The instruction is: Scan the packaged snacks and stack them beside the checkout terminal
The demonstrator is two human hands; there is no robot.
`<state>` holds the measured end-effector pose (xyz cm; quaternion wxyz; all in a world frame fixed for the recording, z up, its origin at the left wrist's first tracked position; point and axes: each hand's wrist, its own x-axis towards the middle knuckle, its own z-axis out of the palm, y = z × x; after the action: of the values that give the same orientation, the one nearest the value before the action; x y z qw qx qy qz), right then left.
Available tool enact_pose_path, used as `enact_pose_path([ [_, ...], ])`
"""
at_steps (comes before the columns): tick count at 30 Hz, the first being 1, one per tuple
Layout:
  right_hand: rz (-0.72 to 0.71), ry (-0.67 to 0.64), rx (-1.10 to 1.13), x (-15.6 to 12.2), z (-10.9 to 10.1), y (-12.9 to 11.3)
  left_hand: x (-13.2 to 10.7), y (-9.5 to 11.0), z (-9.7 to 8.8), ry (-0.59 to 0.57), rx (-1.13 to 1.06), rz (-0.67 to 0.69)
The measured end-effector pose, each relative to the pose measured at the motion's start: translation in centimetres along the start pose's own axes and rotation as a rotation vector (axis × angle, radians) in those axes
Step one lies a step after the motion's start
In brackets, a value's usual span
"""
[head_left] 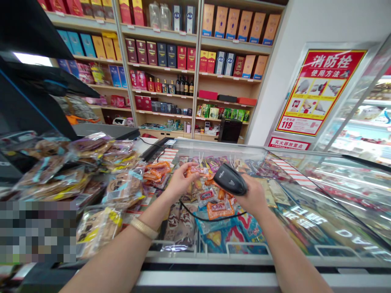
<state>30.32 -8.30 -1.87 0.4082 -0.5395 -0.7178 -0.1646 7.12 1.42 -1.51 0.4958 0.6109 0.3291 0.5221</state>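
My left hand (179, 181) pinches one end of a small orange-and-white snack packet (200, 170) over the freezer's glass top. My right hand (254, 195) grips a black handheld barcode scanner (229, 180) by its handle, its head turned left beside that packet. From the scanner a black cable (210, 220) loops across the glass. Several similar orange packets (220, 208) lie below the scanner, and another orange pile (157, 171) sits to the left of my left hand. The lettering on the pinched packet is too small to read.
Clear-bagged flat brown snacks (125, 189) are heaped on the left near a dark monitor (33, 28). Under the glass, the chest freezer (214, 260) holds colourful packages. Shelves of boxed bottles (161, 53) stand behind. A red-and-yellow poster (320, 91) hangs at the right.
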Motion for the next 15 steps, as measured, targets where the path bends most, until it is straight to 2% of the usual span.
enact_pose_path([
  [3,-0.025,-0.009,-0.016,0.02,0.06,-0.16,0.16,0.59,-0.07,0.075,-0.186,0.019],
  [6,-0.045,-0.043,-0.016,0.09,0.09,-0.38,0.36,0.83,-0.19,0.112,-0.254,0.048],
  [15,-0.035,-0.077,-0.001,0.07,0.20,-0.88,0.63,0.59,-0.42,0.103,-0.068,0.146],
])
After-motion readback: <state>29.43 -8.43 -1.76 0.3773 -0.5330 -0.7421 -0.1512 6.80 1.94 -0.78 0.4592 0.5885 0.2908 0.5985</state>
